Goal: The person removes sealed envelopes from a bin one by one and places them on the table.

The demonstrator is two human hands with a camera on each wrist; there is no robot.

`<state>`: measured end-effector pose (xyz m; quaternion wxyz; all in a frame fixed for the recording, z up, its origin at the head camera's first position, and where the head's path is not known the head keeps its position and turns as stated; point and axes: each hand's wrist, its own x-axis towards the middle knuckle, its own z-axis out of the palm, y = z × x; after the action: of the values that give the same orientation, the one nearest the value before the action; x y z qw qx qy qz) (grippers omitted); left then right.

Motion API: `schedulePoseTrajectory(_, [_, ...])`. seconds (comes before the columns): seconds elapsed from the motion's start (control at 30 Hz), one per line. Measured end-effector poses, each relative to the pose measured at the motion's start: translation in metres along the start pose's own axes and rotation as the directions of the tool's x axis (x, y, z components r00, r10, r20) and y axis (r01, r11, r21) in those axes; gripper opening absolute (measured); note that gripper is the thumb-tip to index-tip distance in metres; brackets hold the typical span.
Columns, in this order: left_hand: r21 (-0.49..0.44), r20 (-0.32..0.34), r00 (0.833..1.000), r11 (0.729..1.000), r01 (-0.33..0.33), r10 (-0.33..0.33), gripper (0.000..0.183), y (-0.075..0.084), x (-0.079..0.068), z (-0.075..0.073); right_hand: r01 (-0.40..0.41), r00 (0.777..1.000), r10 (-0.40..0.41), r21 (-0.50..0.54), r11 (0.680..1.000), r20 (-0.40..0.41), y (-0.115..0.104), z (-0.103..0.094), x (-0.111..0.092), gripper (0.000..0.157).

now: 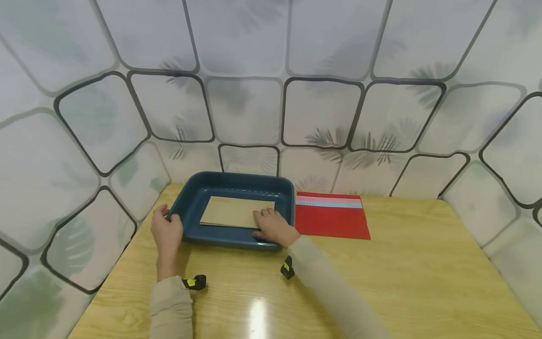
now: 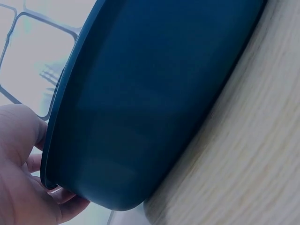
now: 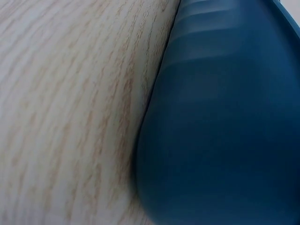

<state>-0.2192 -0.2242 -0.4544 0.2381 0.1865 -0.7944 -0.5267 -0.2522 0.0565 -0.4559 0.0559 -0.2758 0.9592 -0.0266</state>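
Left hand point(image 1: 167, 230) is gripping the tray point(image 1: 191, 220); inside, right hand point(image 1: 275, 227), thumb apart, is touching papers point(image 1: 233, 212). Sideways pushing would be skewing them.

A dark-blue rounded rectangular tray point(image 1: 230, 236); tan rectangular papers point(image 1: 235, 214); a red rectangular sheet point(image 1: 332, 223) banded pink and light blue; yellow wood-grain tabletop point(image 1: 406, 282); whitish backdrop point(image 1: 245, 113) with black and grey rounded outlines, leaf patterns.
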Motion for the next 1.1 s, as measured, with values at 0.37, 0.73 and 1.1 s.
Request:
schedulePoseTrajectory(0.37, [0.042, 0.015, 1.000, 0.999, -0.009, 0.008, 0.045, 0.000, 0.001, 0.001, 0.004, 1.000, -0.004, -0.005, 1.000, -0.025, 0.001, -0.003, 0.000, 0.044])
schedulePoseTrajectory(0.73, [0.082, 0.027, 1.000, 0.997, -0.006, 0.004, 0.043, -0.004, 0.001, 0.000, -0.013, 0.999, 0.013, -0.016, 1.000, -0.031, -0.001, -0.002, 0.000, 0.036])
schedulePoseTrajectory(1.1, [0.095, 0.038, 0.999, 0.995, 0.012, -0.016, 0.046, -0.010, 0.002, 0.000, 0.000, 0.999, -0.002, -0.041, 0.999, -0.047, -0.002, 0.000, 0.001, 0.024])
